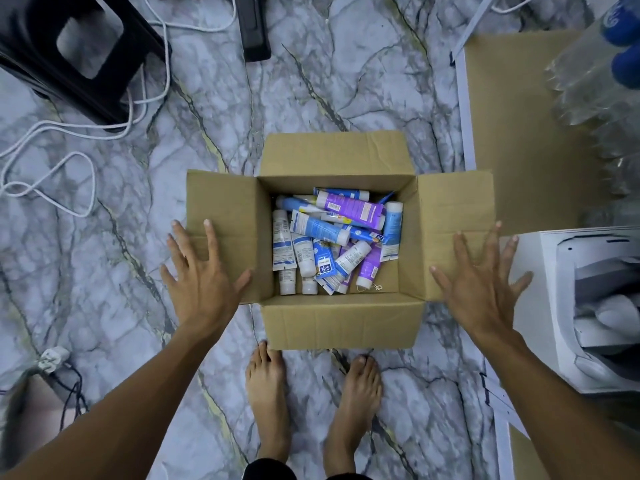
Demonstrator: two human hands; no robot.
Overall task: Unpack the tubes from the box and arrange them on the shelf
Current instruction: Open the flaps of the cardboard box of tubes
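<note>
An open cardboard box (341,320) stands on the marble floor in front of my bare feet, all its flaps folded outward. Inside lie several tubes (332,237) in white, blue and purple, piled loosely in different directions. My left hand (201,275) is spread flat with straight fingers over the left flap. My right hand (479,282) is spread the same way over the right flap. Neither hand holds anything. I cannot tell whether the palms touch the flaps.
A shelf board lined with brown cardboard (519,126) lies at the right, with clear plastic bottles (595,84) on it. A white box (581,306) sits at the right. A black stool (79,53) and white cables (62,161) are at the upper left.
</note>
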